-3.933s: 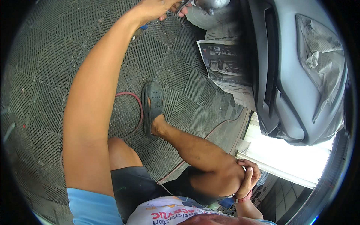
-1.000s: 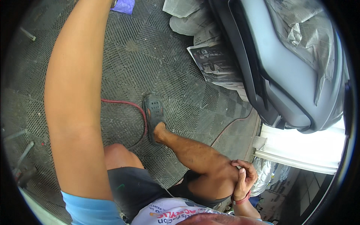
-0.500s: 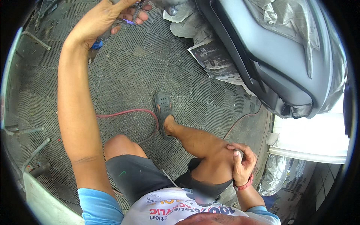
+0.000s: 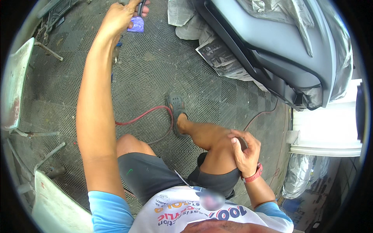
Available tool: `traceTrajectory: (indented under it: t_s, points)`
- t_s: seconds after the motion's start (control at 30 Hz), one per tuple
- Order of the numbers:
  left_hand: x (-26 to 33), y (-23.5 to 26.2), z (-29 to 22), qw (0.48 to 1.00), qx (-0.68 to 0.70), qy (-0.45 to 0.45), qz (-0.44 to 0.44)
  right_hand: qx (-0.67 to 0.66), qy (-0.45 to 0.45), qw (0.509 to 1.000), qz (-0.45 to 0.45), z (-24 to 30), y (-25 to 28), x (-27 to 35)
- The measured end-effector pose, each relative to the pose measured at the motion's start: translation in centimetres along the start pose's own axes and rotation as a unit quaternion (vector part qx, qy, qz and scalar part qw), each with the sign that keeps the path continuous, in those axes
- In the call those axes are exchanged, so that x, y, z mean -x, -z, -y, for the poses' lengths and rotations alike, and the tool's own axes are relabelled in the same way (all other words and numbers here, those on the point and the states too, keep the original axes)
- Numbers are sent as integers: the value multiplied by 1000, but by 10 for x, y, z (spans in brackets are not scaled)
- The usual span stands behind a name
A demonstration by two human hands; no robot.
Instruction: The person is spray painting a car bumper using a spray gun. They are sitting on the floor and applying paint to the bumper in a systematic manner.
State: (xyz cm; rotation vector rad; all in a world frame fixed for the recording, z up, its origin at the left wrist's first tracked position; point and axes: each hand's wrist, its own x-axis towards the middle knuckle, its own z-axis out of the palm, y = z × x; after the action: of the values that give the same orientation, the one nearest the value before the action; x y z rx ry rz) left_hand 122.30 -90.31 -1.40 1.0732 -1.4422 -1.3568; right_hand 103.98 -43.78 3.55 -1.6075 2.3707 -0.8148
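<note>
At the top edge, my left hand (image 4: 121, 17) is stretched far out and closed around a spray gun (image 4: 141, 8). Only its dark curved lever and a purple part below the fingers show; the rest lies beyond the picture. Blue bits, perhaps hose fittings, peek out behind the forearm. My right hand (image 4: 247, 150) lies on my bent right knee, holding nothing, thumb and fingers apart. To the right of the left hand stands a large matte grey vehicle body part (image 4: 295, 50), like a bumper, partly covered with grey masking sheets.
Newspaper sheets (image 4: 221, 60) hang along the grey part's lower edge. A red hose (image 4: 145, 113) curves over the textured mat (image 4: 151, 70) by my left foot. Worn pale chairs (image 4: 19, 83) with metal legs stand at the left. A foil-wrapped thing (image 4: 297, 174) stands at the right.
My left hand has reached farther up, and the spray gun's silver part has left the picture while more of its purple part shows. My right hand stays on the knee. The whole view has shifted slightly.
</note>
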Motion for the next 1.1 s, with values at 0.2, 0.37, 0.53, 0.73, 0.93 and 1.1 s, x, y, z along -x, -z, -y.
traceTrajectory:
  t_s: [0.2, 0.37, 0.53, 0.73, 0.93, 1.1]
  points:
    - [4, -9, 1, 997, 57, -8, 43, -9, 0, 1000, 2, 3, -1, 2]
    - [-12, -17, 31, 997, 1, -76, -24, -7, 2, 1000, -6, 4, -1, 4]
    - [-9, -20, 44, 994, -4, -86, -64, 0, 1, 1000, -8, 3, -2, 4]
    - [34, -37, 27, 992, 14, -119, -41, -10, -6, 1000, -2, 3, -1, 3]
    - [106, -48, 33, 985, -44, -125, 111, -18, -16, 998, 62, 13, 1, -15]
    - [167, -74, 17, 957, 52, -82, 275, -60, 106, 983, 138, 49, -28, -30]
